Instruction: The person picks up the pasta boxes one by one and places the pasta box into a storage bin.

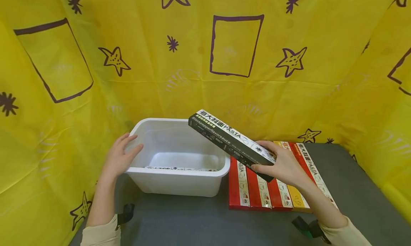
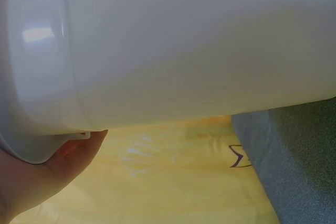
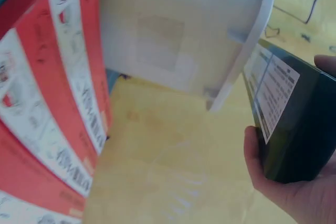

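A black-and-white pasta box [image 1: 231, 139] is gripped at its near right end by my right hand [image 1: 287, 165], thumb on one side and fingers on the other. The box slants, its far end raised over the right rim of a white plastic bin [image 1: 176, 183]. My left hand [image 1: 118, 158] holds that bin by its left rim; in the left wrist view the hand [image 2: 55, 179] is partly hidden behind the rim. Inside the bin, along its near wall, a printed white strip [image 1: 179, 168] shows. The right wrist view shows the box's dark end [image 3: 299, 145] against the palm.
Right of the bin, several red pasta boxes [image 1: 236, 196] and a yellow one [image 1: 297, 196] lie side by side on the dark grey table [image 1: 179, 221]. A yellow patterned cloth [image 1: 192, 60] stands behind and along both sides.
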The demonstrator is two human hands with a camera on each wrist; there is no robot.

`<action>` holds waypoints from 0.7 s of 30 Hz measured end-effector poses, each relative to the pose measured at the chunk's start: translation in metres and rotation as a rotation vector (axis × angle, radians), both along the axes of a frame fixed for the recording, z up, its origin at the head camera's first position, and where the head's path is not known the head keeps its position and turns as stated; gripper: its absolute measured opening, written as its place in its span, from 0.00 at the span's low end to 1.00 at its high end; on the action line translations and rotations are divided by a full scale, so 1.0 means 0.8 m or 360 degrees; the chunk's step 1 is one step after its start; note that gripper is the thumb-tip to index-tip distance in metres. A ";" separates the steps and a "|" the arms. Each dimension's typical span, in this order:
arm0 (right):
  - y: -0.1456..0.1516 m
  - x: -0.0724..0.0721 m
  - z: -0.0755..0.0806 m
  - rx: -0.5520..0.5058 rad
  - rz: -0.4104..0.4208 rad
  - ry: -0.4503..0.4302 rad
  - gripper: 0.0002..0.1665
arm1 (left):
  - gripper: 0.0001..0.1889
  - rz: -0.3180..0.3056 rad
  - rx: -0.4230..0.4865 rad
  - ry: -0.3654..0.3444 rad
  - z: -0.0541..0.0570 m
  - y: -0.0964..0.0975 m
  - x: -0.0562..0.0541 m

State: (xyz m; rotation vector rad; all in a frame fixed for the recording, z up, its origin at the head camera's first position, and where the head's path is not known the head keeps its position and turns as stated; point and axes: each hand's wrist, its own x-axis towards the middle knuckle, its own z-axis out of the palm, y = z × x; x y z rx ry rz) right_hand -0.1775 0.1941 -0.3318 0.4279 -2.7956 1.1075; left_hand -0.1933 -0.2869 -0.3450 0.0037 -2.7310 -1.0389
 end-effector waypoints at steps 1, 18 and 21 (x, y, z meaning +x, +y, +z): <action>-0.004 -0.002 0.002 0.0028 0.0008 0.0026 0.39 | 0.35 0.0001 0.0001 -0.0005 0.000 0.000 0.000; -0.044 -0.031 0.029 0.0225 0.0256 0.0222 0.38 | 0.35 -0.0004 0.0008 -0.0015 0.002 0.001 0.000; -0.053 -0.038 0.038 0.0234 0.0312 0.0251 0.39 | 0.35 -0.0005 0.0001 -0.0011 0.003 0.001 0.000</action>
